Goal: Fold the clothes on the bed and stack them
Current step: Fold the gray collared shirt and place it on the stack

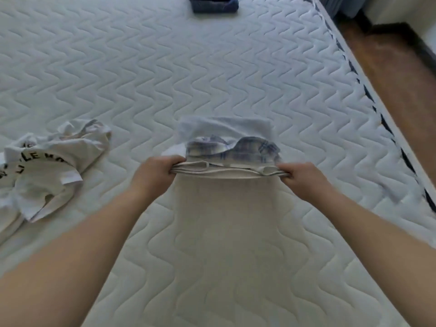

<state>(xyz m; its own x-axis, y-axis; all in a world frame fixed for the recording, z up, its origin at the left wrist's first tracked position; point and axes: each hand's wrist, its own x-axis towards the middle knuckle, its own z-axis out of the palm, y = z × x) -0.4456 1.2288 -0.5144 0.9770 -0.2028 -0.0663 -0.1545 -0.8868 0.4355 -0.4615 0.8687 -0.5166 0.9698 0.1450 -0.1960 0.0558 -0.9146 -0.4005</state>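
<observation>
A white garment with a pale blue plaid panel (230, 151) is held up over the middle of the quilted mattress (212, 67). My left hand (157, 172) grips its left edge and my right hand (300, 175) grips its right edge, with several folded layers bunched between them. A light-coloured part of it lies flat just beyond. A crumpled white T-shirt with black lettering (47, 166) lies unfolded at the left. A stack of dark blue folded clothes (213, 4) sits at the far edge of the bed.
The mattress's right edge with dark trim (387, 123) runs diagonally. Beyond it is a brown wooden floor (396, 74) and a dark baseboard.
</observation>
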